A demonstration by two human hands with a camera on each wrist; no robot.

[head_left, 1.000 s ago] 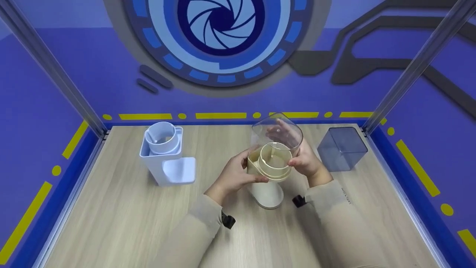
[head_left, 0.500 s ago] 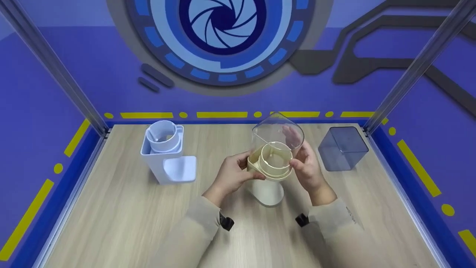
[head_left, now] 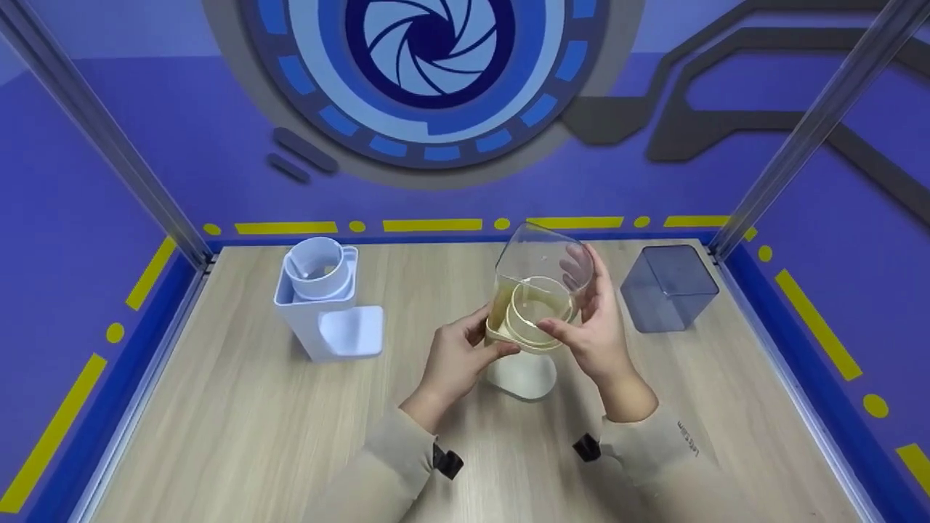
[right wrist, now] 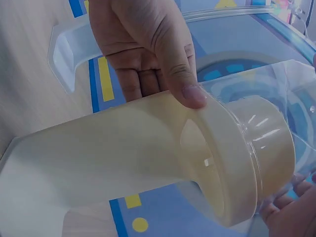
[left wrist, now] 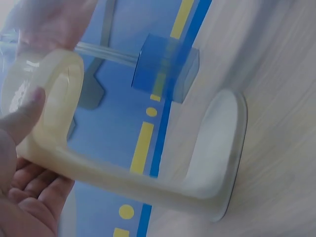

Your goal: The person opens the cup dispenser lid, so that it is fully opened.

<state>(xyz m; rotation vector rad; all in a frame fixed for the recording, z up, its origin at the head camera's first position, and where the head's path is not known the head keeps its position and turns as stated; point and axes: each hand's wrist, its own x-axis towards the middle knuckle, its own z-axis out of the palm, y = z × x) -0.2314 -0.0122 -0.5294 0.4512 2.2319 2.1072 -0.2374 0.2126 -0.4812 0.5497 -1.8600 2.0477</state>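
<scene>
In the head view my left hand (head_left: pixel 454 367) grips the upper part of a cream plastic stand (head_left: pixel 524 378), thumb along its front and fingers behind. The stand has a round collar (head_left: pixel 541 298) on top, an upright neck (left wrist: pixel 133 182) and a rounded foot (left wrist: pixel 212 148) at the tabletop. A clear square container (head_left: pixel 534 250) sits around and above the collar. My right hand (head_left: pixel 603 341) holds this container, fingers spread behind its wall and thumb over the collar's rim. The left wrist view shows the collar's underside as a hollow ring.
A pale blue stand (head_left: pixel 352 330) of the same shape, with a round collar (head_left: pixel 317 269), stands at the table's back left. A grey tinted square container (head_left: pixel 668 290) stands at the back right. Metal posts (head_left: pixel 806 131) and blue walls enclose the wooden table (head_left: pixel 254 428).
My right hand has shifted its hold on the clear container; its thumb now reaches over the collar. The container has turned slightly. My left hand keeps its grip on the cream stand.
</scene>
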